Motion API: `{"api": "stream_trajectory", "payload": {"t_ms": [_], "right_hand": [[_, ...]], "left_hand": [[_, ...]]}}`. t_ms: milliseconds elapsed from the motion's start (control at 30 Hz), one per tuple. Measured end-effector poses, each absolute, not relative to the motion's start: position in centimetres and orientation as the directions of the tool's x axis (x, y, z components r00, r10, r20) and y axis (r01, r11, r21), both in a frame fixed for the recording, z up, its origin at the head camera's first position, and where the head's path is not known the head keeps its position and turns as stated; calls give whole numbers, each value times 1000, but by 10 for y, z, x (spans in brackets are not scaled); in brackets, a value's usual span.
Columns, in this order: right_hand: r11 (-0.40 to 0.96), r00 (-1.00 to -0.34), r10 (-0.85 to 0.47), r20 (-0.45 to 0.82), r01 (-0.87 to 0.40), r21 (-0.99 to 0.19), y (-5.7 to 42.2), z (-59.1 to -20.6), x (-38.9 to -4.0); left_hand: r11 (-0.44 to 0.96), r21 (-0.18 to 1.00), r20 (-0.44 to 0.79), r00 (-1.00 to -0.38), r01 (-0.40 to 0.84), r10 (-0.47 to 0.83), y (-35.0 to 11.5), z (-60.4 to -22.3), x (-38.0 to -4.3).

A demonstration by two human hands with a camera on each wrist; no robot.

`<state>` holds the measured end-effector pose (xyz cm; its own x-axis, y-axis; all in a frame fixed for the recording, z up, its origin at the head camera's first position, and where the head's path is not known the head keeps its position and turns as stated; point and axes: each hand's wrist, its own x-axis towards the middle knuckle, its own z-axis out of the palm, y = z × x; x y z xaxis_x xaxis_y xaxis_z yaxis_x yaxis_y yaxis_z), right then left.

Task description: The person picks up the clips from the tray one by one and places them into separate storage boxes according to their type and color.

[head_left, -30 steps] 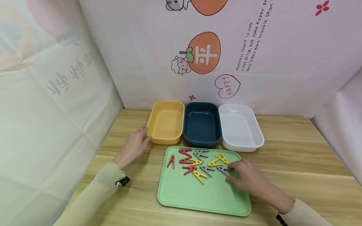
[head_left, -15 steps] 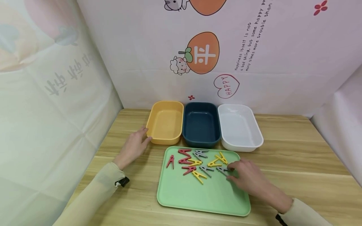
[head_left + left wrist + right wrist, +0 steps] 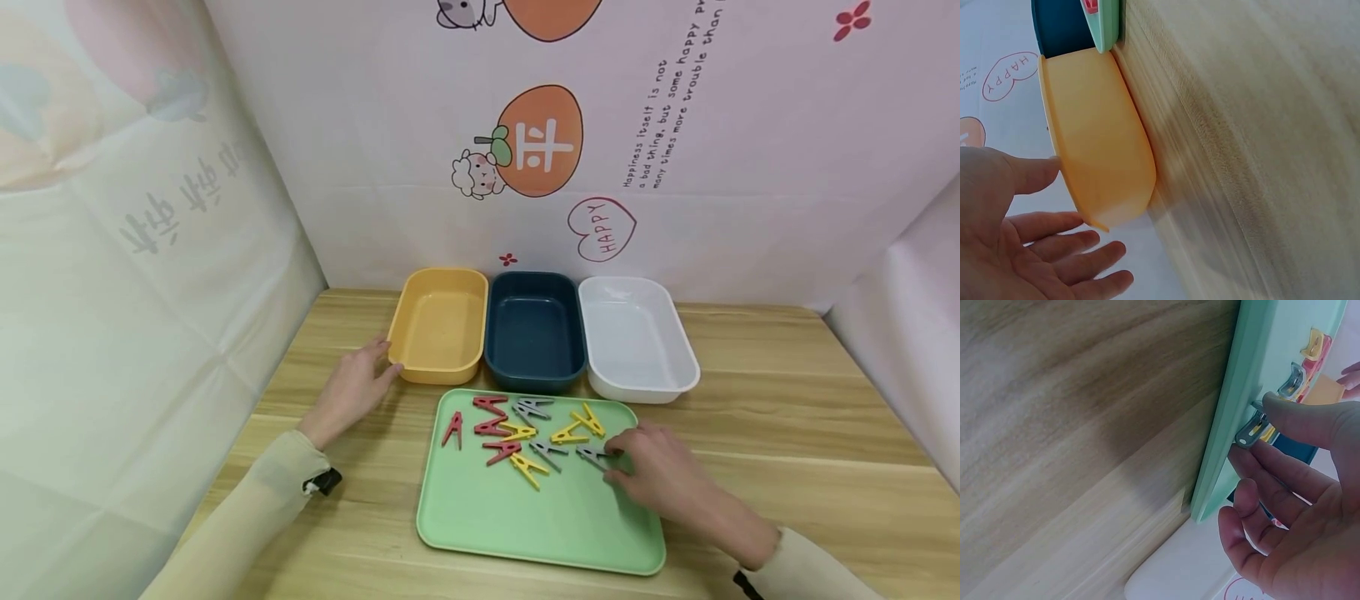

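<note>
On the green tray [image 3: 525,525] lie several red, yellow and grey clothespins. My right hand [image 3: 663,475] is at the tray's right side, its thumb and index finger pinching the legs of a grey clothespin [image 3: 592,455]. In the right wrist view that clothespin [image 3: 1251,430] sits between thumb and index finger, and the other fingers are loosely bent. My left hand [image 3: 351,392] touches the near left corner of the yellow bin [image 3: 438,375]. The left wrist view has its thumb and index fingertip against the rim of the bin [image 3: 1100,137], with the fingers spread and relaxed.
A dark blue bin [image 3: 535,385] and a white bin [image 3: 645,393] stand beside the yellow one in a row behind the tray. A printed cloth [image 3: 405,167] hangs behind them. A red clothespin [image 3: 453,429] lies apart at the tray's left. The table [image 3: 795,417] is wooden.
The grey clothespin at my right fingers has turned very slightly, and the thumb and index finger are a little closer together on it. My left hand stays at the yellow bin.
</note>
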<state>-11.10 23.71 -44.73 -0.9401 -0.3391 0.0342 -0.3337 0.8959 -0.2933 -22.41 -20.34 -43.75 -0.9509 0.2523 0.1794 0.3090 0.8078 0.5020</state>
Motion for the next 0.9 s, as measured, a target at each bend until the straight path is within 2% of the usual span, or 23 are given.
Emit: {"api": "stream_trajectory", "payload": {"t_ms": [900], "right_hand": [[897, -946, -321, 39, -317, -308, 244, -452, -106]], "left_hand": [[756, 574, 199, -949, 314, 243, -208, -439, -231]]}}
